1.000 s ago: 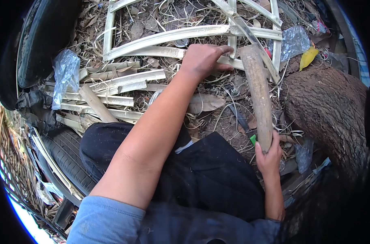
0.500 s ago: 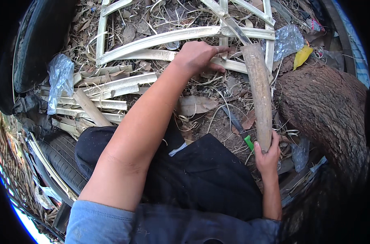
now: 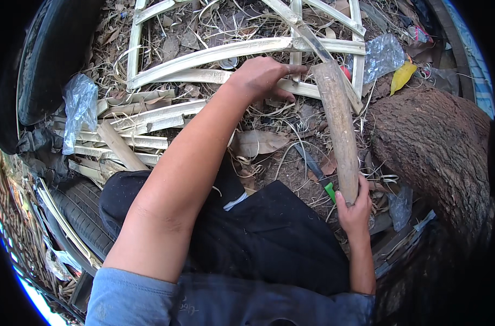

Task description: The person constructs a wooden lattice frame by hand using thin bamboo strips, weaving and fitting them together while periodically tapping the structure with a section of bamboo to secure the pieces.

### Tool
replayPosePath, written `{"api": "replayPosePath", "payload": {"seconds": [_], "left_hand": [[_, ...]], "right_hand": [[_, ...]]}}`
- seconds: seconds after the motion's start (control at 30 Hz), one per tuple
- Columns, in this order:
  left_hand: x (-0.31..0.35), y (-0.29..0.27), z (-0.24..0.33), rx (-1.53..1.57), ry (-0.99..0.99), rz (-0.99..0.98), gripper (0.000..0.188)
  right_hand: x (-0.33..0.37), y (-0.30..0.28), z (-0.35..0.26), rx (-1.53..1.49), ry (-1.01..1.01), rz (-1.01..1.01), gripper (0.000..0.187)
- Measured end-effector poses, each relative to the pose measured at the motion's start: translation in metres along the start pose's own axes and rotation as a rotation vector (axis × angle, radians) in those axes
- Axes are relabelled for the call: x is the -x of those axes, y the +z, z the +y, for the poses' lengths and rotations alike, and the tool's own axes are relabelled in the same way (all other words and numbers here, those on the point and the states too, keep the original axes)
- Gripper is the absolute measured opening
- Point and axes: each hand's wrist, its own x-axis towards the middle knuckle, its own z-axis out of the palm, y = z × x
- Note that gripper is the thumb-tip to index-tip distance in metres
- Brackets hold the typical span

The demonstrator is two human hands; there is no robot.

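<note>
My right hand (image 3: pixel 356 209) is wrapped round the lower end of a thick, worn wooden club (image 3: pixel 337 127). The club's upper end lies over a pale diagonal strip (image 3: pixel 282 11) of a frame made from split wood or bamboo strips. My left hand (image 3: pixel 258 79) rests at the frame's lower side, its index finger stretched out and thumb apart; the other fingers are partly hidden. Beneath it runs a lower cross strip (image 3: pixel 204 75), and just above that bows a curved strip (image 3: pixel 215 52). Between my legs and the club lies a knife with a green handle (image 3: pixel 330 191).
A thick tree trunk (image 3: pixel 429 146) stands at the right. Split strips (image 3: pixel 144 141) are piled at the left, near a tyre (image 3: pixel 81 209) and a crumpled clear plastic bag (image 3: pixel 80 111). More clear plastic (image 3: pixel 383 57) and a yellow leaf (image 3: pixel 403 77) lie at the upper right.
The club's upper end has shifted slightly left over the frame, and a small red thing now shows beside it. My left hand stays at nearly the same place on the frame.
</note>
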Motion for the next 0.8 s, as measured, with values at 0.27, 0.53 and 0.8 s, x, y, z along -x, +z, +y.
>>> {"api": "replayPosePath", "payload": {"seconds": [0.27,0.53,0.8], "left_hand": [[-0.002,-0.002,0.002,0.004,-0.072,-0.054,0.072],[0.003,0.001,-0.005,0.101,-0.1,-0.07,0.086],[0.002,-0.004,-0.001,0.444,-0.218,-0.056,0.082]], "right_hand": [[-0.001,0.0,0.0,-0.026,0.011,-0.018,0.058],[0.003,0.005,0.004,-0.023,-0.04,-0.01,0.059],[0.009,0.005,0.007,0.023,-0.061,-0.011,0.062]]}}
